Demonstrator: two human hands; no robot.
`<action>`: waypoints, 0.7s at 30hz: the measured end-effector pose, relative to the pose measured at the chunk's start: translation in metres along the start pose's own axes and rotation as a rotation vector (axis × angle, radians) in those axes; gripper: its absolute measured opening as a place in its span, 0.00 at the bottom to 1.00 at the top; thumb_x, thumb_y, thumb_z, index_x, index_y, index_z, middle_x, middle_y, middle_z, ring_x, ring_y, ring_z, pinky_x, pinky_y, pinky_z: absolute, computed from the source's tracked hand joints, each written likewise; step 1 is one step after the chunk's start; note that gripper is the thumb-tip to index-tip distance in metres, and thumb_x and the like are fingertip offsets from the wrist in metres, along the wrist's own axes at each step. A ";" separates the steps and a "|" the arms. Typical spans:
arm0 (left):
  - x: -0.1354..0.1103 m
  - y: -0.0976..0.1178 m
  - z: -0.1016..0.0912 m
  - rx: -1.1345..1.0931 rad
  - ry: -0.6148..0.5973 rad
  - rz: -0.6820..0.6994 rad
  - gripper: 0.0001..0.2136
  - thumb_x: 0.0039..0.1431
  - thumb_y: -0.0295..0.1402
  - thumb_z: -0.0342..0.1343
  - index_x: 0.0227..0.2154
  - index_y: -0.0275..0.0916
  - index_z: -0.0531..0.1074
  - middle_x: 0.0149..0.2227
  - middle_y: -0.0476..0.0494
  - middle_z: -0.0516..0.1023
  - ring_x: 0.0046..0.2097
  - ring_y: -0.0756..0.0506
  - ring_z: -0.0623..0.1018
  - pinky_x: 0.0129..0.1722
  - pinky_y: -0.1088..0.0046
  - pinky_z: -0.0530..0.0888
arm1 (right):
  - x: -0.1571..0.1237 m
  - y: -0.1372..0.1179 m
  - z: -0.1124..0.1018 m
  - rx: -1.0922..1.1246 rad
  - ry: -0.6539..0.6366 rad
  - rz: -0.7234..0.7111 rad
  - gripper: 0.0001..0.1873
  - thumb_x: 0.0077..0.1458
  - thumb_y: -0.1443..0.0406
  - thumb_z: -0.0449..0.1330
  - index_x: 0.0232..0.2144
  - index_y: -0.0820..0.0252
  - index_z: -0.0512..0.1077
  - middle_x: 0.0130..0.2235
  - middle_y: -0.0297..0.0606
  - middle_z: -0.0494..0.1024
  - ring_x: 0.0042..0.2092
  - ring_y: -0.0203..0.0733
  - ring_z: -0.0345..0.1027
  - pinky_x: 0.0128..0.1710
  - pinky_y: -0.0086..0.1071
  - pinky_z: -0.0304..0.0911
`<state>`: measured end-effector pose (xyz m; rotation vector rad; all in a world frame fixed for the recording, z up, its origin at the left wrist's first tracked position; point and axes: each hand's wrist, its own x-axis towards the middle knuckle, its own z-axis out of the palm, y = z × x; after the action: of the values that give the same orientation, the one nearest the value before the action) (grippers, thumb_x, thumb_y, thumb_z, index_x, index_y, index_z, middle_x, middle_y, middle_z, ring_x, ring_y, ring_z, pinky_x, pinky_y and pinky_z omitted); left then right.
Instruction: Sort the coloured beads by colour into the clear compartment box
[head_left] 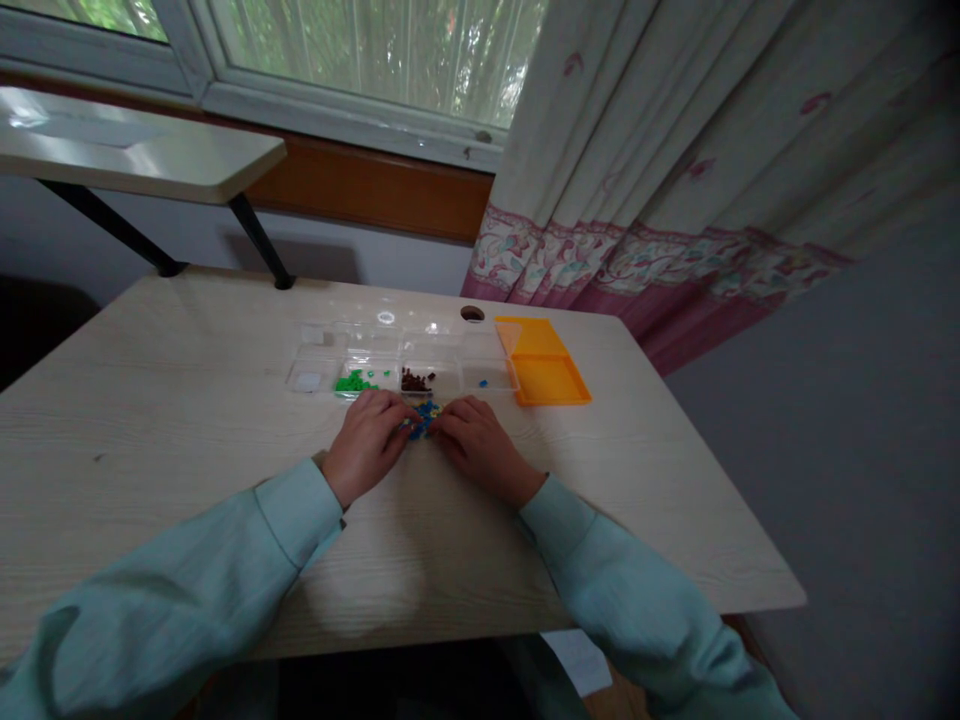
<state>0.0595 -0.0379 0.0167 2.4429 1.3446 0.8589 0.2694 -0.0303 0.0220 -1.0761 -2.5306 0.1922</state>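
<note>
A small pile of blue and yellow pieces [426, 418] lies on the table between my two hands. At its left edge is my left hand [369, 440], fingers bent and drawn together, fingertips at the pieces. My right hand [480, 445] reaches in from the other side, its fingers also curled together at the pile. What either set of fingertips holds is too small to make out. Just beyond stands a clear compartment box [450, 378] with its lid open. Green pieces [354, 382], brown pieces [415, 380] and one blue piece [483, 383] sit in separate compartments.
An open orange case [551, 370] lies right of the clear box. Behind them is a round cable hole [472, 314] in the wooden table [187, 430]. A raised shelf [150, 150] on black legs stands at the back left. A curtain [600, 200] hangs behind the right side.
</note>
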 end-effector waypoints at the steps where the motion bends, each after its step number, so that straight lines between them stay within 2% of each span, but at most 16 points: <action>1: 0.000 0.000 0.000 -0.004 0.002 0.000 0.09 0.61 0.30 0.49 0.40 0.41 0.73 0.40 0.43 0.71 0.45 0.43 0.68 0.46 0.62 0.65 | 0.000 0.000 0.000 0.007 0.003 0.003 0.08 0.58 0.68 0.56 0.40 0.58 0.72 0.40 0.40 0.72 0.45 0.43 0.59 0.46 0.37 0.56; 8: 0.000 0.000 -0.001 -0.031 0.006 -0.023 0.10 0.58 0.26 0.48 0.39 0.40 0.72 0.39 0.42 0.71 0.44 0.43 0.68 0.45 0.62 0.66 | 0.000 -0.003 -0.003 -0.057 -0.003 -0.024 0.09 0.58 0.65 0.57 0.42 0.58 0.73 0.39 0.41 0.72 0.44 0.44 0.60 0.45 0.38 0.56; 16: 0.001 0.001 -0.001 -0.042 0.010 -0.026 0.07 0.58 0.28 0.50 0.37 0.40 0.72 0.39 0.42 0.71 0.44 0.43 0.69 0.45 0.62 0.66 | 0.002 -0.007 -0.008 -0.284 -0.027 -0.126 0.09 0.60 0.66 0.55 0.40 0.59 0.73 0.37 0.40 0.73 0.43 0.44 0.60 0.44 0.38 0.54; 21: 0.000 0.000 -0.001 -0.026 0.016 -0.020 0.08 0.59 0.29 0.49 0.38 0.40 0.72 0.39 0.42 0.71 0.45 0.42 0.69 0.46 0.61 0.66 | 0.002 -0.007 -0.007 -0.293 0.012 -0.127 0.09 0.61 0.65 0.54 0.38 0.57 0.74 0.36 0.40 0.74 0.42 0.44 0.59 0.44 0.39 0.53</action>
<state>0.0588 -0.0377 0.0171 2.4040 1.3521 0.8869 0.2661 -0.0345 0.0306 -1.0079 -2.6620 -0.2254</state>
